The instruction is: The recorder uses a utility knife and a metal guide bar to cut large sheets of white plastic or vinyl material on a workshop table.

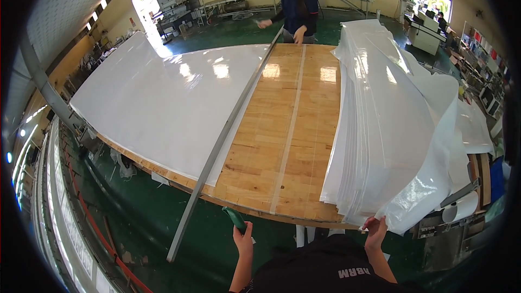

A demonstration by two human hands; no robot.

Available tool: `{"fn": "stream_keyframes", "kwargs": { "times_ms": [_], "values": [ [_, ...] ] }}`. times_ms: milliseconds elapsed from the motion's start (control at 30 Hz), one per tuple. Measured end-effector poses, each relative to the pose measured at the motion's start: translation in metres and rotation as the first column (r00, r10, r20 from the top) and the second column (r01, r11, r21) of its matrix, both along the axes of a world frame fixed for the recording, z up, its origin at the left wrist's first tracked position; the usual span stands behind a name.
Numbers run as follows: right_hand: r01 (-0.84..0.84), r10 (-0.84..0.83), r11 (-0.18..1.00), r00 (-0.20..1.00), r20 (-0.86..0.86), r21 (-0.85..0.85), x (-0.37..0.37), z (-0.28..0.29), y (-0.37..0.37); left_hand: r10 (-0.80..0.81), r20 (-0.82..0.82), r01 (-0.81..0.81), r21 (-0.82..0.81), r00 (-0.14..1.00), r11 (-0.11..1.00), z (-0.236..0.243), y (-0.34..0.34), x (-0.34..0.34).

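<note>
My left hand (244, 239) is wrapped round a dark green hand tool (234, 217), held upright just off the table's near edge; its exact kind does not show. With fingers pinched, my right hand (374, 230) grips the near corner of a glossy white plastic sheet (419, 192). This sheet is the loose, rippled top one of a stack of white sheets (374, 125) on the right part of the wooden table (260, 141). A long grey metal straightedge (230, 122) crosses the table, lying along the right edge of another large white sheet (157, 97).
Across the table stands a person in dark clothes (297, 8), one hand by the far edge near the straightedge's end. The straightedge's near end juts past the table over the green floor (163, 222). Right of the stack are a white roll (461, 208) and boards.
</note>
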State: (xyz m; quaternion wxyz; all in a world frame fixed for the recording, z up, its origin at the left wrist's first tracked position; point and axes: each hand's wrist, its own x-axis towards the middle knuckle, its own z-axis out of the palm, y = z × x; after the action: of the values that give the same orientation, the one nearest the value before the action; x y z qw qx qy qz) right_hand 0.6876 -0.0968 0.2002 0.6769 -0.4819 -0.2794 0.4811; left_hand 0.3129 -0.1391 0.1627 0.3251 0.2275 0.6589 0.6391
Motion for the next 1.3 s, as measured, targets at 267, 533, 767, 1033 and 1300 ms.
{"fn": "stream_keyframes", "kwargs": {
  "times_ms": [267, 533, 767, 1033, 1300],
  "values": [
    [-0.041, 0.004, 0.980, 0.983, 0.186, 0.195, -0.010, 0.014, 0.010, -0.008, 0.005, 0.008, -0.002, 1.000, 1.000, 0.004, -0.001, 0.001],
    [0.150, -0.179, 0.979, 0.960, 0.217, 0.141, -0.035, 0.016, 0.012, 0.066, 0.004, -0.066, 0.026, 0.998, 0.997, 0.007, -0.046, -0.018],
    [-0.205, 0.127, 0.968, 0.899, 0.420, 0.146, -0.103, 0.001, -0.001, 0.132, -0.299, -0.167, -0.096, 0.945, 0.981, 0.022, -0.100, -0.050],
    [-0.873, -0.384, 0.427, 0.062, 0.921, 0.237, -0.291, 0.075, -0.025, -0.443, -0.741, 0.227, -0.381, 0.505, 0.896, 0.073, -0.097, -0.063],
    [-0.860, 0.085, 0.384, -0.330, 0.940, -0.336, -0.338, 0.002, 0.005, -0.656, -0.682, 0.279, -0.594, 0.324, 0.755, 0.042, -0.062, -0.125]
  ]
}}
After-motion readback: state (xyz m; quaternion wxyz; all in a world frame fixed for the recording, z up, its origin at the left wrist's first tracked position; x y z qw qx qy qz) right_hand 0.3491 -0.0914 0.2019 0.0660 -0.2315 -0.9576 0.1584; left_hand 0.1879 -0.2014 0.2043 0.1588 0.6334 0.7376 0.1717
